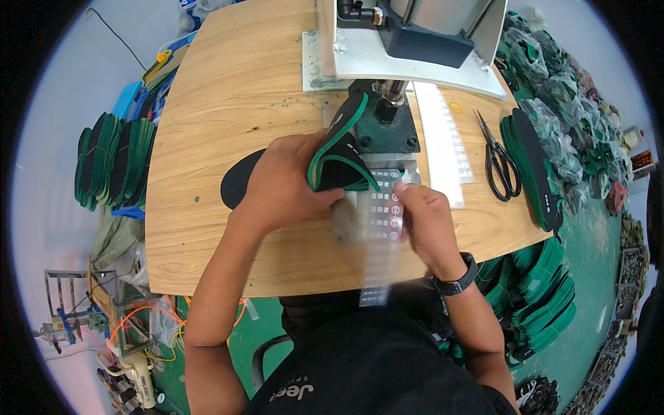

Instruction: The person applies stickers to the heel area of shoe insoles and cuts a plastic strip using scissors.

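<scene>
Wood-grain table (207, 104), green floor (598, 238) beyond. Your left hand (280, 181) grips a black-and-green insole (340, 138), bent upward, at the near side of the press (384, 124). Your right hand (427, 220) pinches the edge of a clear printed strip (384, 214), lower end blurred. Second insole (237, 181) lies beside your left hand; scissors (499, 169) lie right of the press.

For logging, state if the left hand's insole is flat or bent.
Bent: the insole in the left hand curls, green edge raised.
</scene>
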The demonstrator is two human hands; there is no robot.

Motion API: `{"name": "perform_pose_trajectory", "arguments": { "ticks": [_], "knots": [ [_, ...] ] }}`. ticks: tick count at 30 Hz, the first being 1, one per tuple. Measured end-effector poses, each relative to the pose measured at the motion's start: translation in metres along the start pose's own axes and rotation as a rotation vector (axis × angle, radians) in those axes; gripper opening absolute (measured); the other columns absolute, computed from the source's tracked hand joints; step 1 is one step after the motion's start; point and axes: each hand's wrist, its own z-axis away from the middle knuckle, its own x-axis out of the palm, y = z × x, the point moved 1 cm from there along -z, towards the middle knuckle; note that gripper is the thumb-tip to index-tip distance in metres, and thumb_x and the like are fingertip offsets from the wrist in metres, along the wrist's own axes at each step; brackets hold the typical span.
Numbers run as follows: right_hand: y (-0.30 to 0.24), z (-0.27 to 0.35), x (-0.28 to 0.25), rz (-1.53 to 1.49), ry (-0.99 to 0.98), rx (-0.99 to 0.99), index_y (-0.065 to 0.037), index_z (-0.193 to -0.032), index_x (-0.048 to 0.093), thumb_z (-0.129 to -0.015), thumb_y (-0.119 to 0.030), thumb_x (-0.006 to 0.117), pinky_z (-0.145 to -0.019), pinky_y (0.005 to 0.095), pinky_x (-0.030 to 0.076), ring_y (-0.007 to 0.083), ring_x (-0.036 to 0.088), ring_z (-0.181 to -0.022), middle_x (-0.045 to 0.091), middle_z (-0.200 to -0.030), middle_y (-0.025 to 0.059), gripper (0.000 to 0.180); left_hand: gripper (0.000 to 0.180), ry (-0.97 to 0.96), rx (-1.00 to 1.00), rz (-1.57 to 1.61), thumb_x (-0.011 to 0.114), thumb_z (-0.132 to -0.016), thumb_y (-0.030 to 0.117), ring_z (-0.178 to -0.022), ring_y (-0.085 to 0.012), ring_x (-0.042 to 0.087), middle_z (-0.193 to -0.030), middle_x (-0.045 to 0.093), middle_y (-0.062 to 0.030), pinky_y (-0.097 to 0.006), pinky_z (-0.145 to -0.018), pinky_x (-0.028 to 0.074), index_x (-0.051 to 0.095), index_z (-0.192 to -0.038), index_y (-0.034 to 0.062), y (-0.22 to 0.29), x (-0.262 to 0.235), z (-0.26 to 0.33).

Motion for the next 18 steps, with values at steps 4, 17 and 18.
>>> {"name": "perform_pose_trajectory", "arguments": {
  "ticks": [4, 17, 18],
  "knots": [
    [0.004, 0.013, -0.004, -0.021, 0.113, -0.125, -0.001, -0.081, 0.062, -0.093, -0.017, 0.057, -0.044, 0.0192, 0.04, 0.0065, 0.053, -0.05, 0.06, -0.068, 0.0018, 0.021, 0.06, 0.037, 0.033, 0.091, 0.072, -0.066, 0.024, -0.101, -0.0365, 0.057, -0.107, 0.062, -0.019, -0.042, -0.09, 0.046, 0.055, -0.12, 0.0043, -0.003, -0.001, 0.002],
    [-0.006, -0.003, 0.004, 0.002, 0.035, 0.038, -0.002, -0.071, 0.06, -0.091, -0.017, 0.057, -0.041, 0.022, 0.04, 0.0088, 0.049, -0.046, 0.056, -0.059, 0.003, 0.025, 0.012, 0.305, -0.158, 0.604, 0.056, -0.079, 0.009, -0.056, -0.0079, 0.044, -0.058, 0.048, 0.0003, -0.027, -0.051, 0.039, 0.056, -0.072, -0.0004, -0.022, -0.011, 0.006],
    [-0.006, -0.003, 0.003, 0.004, 0.033, 0.034, -0.002, -0.071, 0.06, -0.091, -0.017, 0.057, -0.04, 0.0221, 0.04, 0.0088, 0.049, -0.046, 0.056, -0.058, 0.003, 0.025, 0.013, 0.3, -0.156, 0.616, 0.056, -0.079, 0.01, -0.056, -0.0077, 0.044, -0.058, 0.049, 0.0008, -0.027, -0.051, 0.038, 0.057, -0.071, -0.0003, -0.021, -0.012, 0.006]
  ]
}}
